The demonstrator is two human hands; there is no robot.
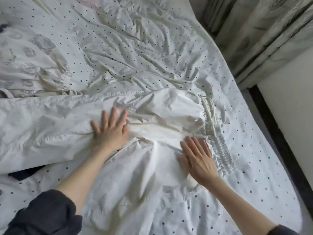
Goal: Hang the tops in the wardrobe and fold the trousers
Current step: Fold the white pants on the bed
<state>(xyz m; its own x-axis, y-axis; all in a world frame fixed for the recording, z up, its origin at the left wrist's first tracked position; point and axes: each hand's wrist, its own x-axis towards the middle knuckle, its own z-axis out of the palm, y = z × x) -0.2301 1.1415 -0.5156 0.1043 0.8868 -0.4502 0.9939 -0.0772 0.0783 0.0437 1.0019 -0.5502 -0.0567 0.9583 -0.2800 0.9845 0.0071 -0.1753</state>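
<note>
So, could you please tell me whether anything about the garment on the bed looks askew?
The white trousers lie crumpled near their elastic waistband, where the fabric bunches between the flat left hand and right hand.

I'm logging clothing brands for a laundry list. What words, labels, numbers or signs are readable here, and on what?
None: no readable text anywhere.
White cotton trousers with an elastic waistband: no label or tag shows.
White bedsheet with dark dots: only a dot pattern.
Pale garment with grey floral motifs: ornaments, not letters.

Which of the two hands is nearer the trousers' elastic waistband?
The right hand: its fingertips lie flat beside the gathered waistband. The left hand presses the white trousers further along, toward the leg.
</note>
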